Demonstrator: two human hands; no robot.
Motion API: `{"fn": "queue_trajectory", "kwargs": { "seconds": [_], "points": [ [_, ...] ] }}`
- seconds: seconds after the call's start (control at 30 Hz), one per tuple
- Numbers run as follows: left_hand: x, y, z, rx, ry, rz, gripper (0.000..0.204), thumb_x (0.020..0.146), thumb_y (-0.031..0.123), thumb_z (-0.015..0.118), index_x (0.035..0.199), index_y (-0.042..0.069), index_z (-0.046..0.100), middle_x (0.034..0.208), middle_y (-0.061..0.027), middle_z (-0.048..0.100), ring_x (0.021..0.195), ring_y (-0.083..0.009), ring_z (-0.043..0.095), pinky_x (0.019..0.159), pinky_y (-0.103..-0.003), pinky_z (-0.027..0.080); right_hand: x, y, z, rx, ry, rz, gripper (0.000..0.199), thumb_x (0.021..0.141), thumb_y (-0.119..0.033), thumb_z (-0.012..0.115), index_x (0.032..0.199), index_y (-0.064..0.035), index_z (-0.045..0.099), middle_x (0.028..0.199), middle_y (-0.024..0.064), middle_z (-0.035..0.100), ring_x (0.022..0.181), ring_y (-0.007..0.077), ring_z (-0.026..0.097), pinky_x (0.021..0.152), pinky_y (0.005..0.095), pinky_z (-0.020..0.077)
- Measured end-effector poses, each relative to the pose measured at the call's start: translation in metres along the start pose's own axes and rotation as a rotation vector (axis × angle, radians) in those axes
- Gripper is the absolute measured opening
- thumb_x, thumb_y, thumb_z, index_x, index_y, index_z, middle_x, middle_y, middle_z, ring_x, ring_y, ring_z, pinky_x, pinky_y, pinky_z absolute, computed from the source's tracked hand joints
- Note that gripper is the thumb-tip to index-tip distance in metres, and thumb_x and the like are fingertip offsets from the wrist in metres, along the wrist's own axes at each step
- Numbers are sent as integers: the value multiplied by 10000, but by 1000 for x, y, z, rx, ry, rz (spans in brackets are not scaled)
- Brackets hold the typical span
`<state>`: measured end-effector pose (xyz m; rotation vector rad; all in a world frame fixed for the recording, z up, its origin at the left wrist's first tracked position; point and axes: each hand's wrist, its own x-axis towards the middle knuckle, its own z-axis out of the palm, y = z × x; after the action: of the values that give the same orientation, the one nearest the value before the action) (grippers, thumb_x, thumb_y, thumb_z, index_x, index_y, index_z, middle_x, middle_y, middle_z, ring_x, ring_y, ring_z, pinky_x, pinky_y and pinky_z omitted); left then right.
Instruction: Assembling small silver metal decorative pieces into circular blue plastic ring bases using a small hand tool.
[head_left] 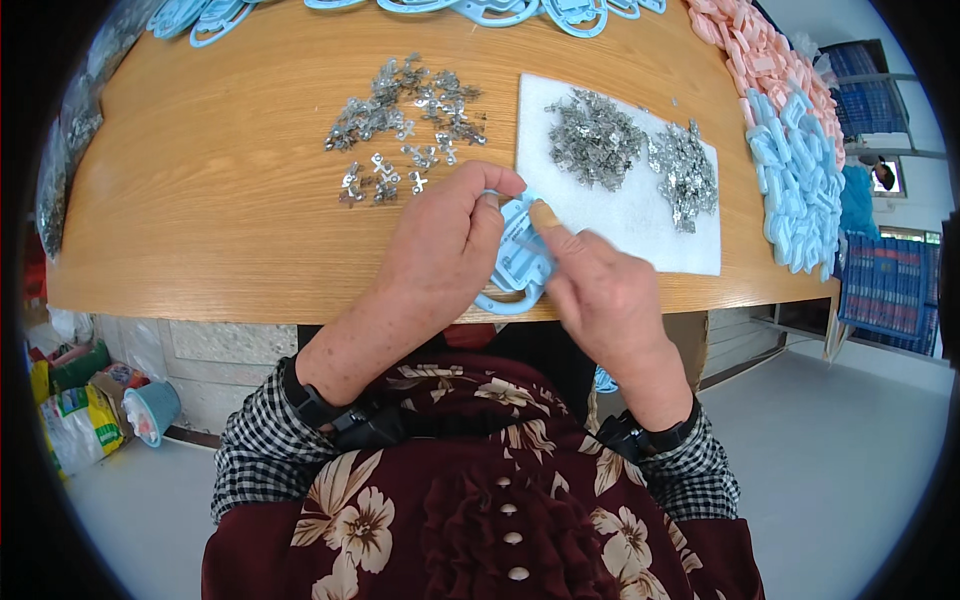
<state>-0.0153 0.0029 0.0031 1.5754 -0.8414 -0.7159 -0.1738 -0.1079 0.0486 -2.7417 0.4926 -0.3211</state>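
Observation:
Between my hands, above the table's near edge, is a light-blue plastic housing [520, 255] with a rounded loop at its lower end. My left hand [450, 235] grips its upper left side, thumb and forefinger closed at the top. My right hand [607, 295] is closed at the housing's right side, its thumb, with a tan covering on the tip, pressing near the upper end. Whether a small part lies under that thumb is hidden. Beyond my left hand lie scattered small metal clips [400, 110]. Two heaps of metal pieces [597, 138] rest on a white foam sheet [540, 110].
Light-blue plastic parts [795, 180] and pink ones [765, 60] are piled along the table's right side. More blue housings [495, 10] line the far edge. Clear bags [75, 140] hang at the left edge. A blue bin [153, 412] stands on the floor at left.

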Motion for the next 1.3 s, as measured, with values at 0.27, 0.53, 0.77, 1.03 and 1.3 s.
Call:
{"fn": "queue_trajectory", "kwargs": {
  "seconds": [0.27,0.53,0.77,1.03,1.3],
  "points": [
    [2,-5,-2,8,-31,6,256,1015,76,427,1166,6,621,840,-38,661,686,-77,592,611,-257,497,-7,6,-4,115,-48,237,412,897,-88,645,1302,-155,603,889,170,707,788,368,698,642,423,555],
    [1,-5,-2,32,-23,2,260,1020,79,422,1170,10,623,859,-45,666,696,-74,601,608,-250,508,-9,-3,-2,-50,22,130,392,875,-56,662,1251,-167,657,809,131,698,702,334,690,592,418,544],
    [1,-5,0,22,-14,-24,256,1031,95,428,1165,9,629,849,-49,664,675,-76,605,595,-252,516,-24,-9,12,-203,77,141,421,859,-62,668,1265,-175,665,688,96,639,614,291,663,530,409,517],
    [3,-5,0,22,-25,-28,256,1030,91,433,1173,10,630,859,-44,665,615,-77,603,529,-246,517,-4,-13,-18,-198,-110,128,393,875,-24,669,1252,-134,681,786,177,686,703,345,684,616,435,527],
    [3,-6,2,9,-7,-22,253,1010,79,442,1152,4,638,864,-92,670,670,-157,631,587,-296,520,-7,-5,-11,-121,-52,91,344,906,-72,608,1239,-142,655,766,141,684,695,336,684,589,430,531]
  ]
}}
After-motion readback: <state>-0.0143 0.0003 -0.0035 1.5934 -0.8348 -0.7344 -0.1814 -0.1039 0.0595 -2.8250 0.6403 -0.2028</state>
